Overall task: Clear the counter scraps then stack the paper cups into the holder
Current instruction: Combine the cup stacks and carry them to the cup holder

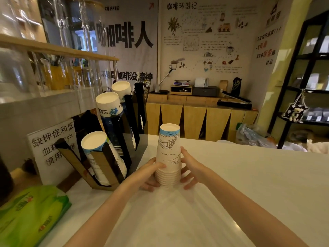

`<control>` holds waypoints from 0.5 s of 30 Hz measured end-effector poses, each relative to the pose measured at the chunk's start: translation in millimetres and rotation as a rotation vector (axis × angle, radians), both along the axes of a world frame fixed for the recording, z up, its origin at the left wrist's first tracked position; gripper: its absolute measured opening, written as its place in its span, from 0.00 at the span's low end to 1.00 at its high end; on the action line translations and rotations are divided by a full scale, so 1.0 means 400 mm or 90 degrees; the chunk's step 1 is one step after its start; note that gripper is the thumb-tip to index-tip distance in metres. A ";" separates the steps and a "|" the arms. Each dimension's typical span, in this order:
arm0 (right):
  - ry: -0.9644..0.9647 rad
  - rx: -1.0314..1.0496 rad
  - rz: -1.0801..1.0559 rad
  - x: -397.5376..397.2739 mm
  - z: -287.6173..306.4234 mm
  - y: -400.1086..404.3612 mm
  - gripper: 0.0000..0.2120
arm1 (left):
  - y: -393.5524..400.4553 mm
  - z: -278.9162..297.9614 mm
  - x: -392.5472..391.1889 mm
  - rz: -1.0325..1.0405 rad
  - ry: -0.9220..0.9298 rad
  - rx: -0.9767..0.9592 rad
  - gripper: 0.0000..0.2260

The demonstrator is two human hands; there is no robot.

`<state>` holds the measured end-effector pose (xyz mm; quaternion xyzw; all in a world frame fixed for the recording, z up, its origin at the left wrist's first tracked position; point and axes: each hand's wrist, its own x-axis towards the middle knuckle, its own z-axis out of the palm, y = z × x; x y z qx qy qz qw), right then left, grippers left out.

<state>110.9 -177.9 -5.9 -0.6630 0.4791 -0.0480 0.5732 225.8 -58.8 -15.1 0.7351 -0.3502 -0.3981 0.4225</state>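
While the stack of paper cups (168, 155) stands upside down on the white counter (249, 175), the left hand (146, 173) and right hand (191, 166) clasp its base, just right of the cup holder (106, 157).

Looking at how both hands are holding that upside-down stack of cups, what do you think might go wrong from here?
1. The cup stack is tall and gripped only near its base by the left hand and right hand, so lifting may tip it or loosen the top cup.
2. The holder slots lean and already hold cups; an arm swinging over might knock them.
3. The stack may snag on a slot's narrow black rails.
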 end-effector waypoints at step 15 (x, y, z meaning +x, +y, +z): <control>-0.129 -0.217 0.106 -0.056 0.209 0.125 0.41 | 0.116 0.201 -0.081 0.037 -0.180 -0.175 0.38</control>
